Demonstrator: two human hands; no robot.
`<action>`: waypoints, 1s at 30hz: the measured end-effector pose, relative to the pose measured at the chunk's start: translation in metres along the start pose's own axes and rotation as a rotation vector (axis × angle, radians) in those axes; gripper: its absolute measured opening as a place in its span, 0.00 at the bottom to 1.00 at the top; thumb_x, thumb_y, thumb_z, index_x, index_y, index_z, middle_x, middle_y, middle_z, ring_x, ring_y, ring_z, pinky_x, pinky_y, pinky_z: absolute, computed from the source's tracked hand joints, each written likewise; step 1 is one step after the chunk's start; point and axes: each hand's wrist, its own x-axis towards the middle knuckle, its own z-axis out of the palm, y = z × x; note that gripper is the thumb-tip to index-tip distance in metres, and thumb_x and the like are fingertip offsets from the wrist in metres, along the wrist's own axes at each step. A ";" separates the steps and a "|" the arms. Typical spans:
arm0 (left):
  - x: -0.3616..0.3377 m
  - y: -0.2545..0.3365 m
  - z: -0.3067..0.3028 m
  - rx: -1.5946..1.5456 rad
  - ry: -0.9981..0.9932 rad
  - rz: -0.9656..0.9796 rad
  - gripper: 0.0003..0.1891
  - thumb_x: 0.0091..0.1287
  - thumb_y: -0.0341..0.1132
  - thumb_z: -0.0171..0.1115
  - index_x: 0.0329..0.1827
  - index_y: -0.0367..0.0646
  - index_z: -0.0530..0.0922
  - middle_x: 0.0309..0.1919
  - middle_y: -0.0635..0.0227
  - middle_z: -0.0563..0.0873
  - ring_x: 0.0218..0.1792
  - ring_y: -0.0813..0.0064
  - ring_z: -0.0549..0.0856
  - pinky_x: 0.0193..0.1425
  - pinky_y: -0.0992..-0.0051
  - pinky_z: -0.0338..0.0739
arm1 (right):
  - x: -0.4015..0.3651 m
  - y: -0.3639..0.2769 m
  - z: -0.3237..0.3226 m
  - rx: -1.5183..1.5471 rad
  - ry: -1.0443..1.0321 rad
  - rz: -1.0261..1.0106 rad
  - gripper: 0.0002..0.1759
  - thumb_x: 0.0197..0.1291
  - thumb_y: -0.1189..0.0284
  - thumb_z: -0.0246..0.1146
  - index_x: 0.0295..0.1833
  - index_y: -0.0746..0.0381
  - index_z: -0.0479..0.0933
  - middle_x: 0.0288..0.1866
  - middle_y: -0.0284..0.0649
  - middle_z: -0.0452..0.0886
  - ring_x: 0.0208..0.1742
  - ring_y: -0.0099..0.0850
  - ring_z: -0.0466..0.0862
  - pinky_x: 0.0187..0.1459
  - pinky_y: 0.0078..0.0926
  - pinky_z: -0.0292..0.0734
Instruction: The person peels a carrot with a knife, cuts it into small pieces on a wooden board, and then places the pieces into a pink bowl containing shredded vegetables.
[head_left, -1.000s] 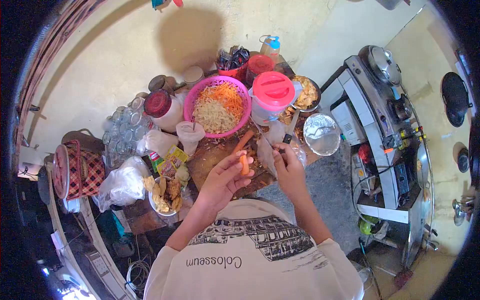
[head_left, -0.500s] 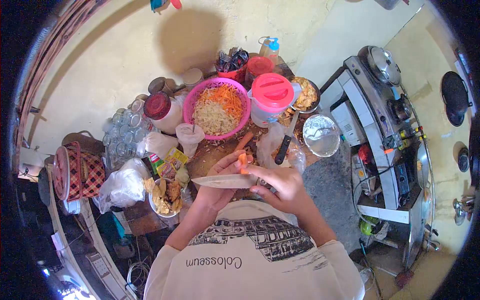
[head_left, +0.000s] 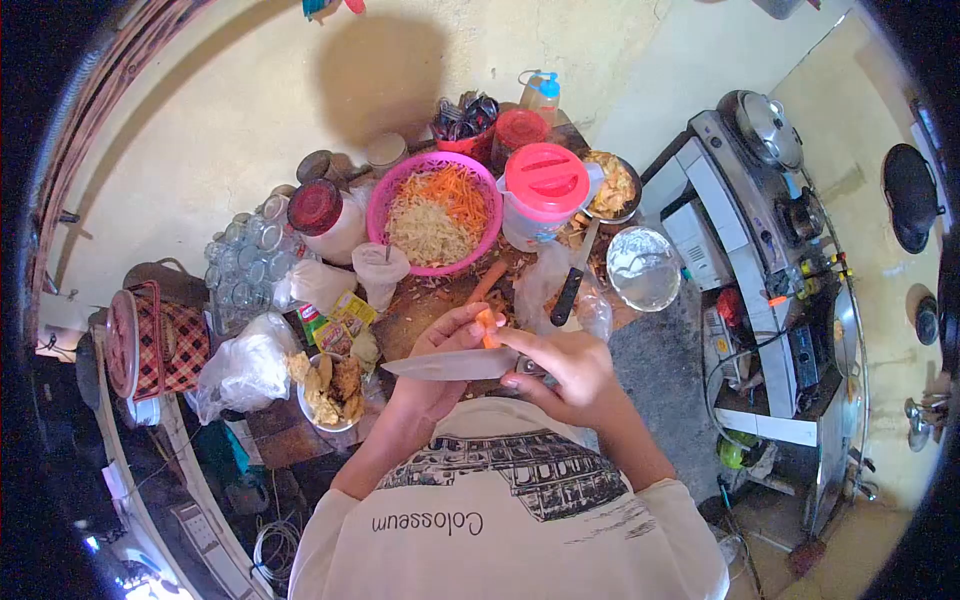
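My left hand (head_left: 445,332) is closed around a short piece of carrot (head_left: 488,326), which pokes up between the fingertips. In my right hand (head_left: 572,372) is a kitchen knife (head_left: 435,367), its broad blade lying flat across my left palm and pointing left. The right index finger reaches to the carrot piece. Just beyond the hands another carrot (head_left: 488,280) rests on the table. Farther back, a pink basket (head_left: 376,225) holds orange carrot shreds (head_left: 458,193) and pale shreds (head_left: 428,232).
A second knife (head_left: 567,295) with a black handle lies by a clear plastic bag (head_left: 535,280). Behind are a red-lidded pitcher (head_left: 530,225) and a foil-like bowl (head_left: 642,268). Glass jars (head_left: 245,268) and a bowl of fried food (head_left: 333,395) stand left. A stove (head_left: 745,190) is right.
The right index finger and the knife have shifted very slightly at the carrot piece. Both hands keep almost the same place, and the things on the table have not moved.
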 end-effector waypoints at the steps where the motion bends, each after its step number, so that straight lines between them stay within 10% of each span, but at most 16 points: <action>1: 0.000 0.001 0.001 -0.005 0.007 -0.004 0.12 0.65 0.29 0.58 0.52 0.41 0.76 0.47 0.62 0.82 0.48 0.72 0.82 0.52 0.73 0.78 | 0.000 0.000 0.001 0.010 0.016 -0.008 0.28 0.50 0.63 0.68 0.58 0.55 0.72 0.27 0.38 0.80 0.25 0.36 0.80 0.26 0.34 0.72; 30: -0.006 -0.005 0.001 -0.007 0.043 0.046 0.11 0.63 0.30 0.61 0.49 0.46 0.78 0.48 0.63 0.81 0.47 0.72 0.82 0.52 0.72 0.78 | 0.000 -0.002 0.007 0.014 0.131 -0.112 0.27 0.47 0.67 0.70 0.55 0.56 0.74 0.27 0.36 0.80 0.25 0.35 0.81 0.24 0.32 0.72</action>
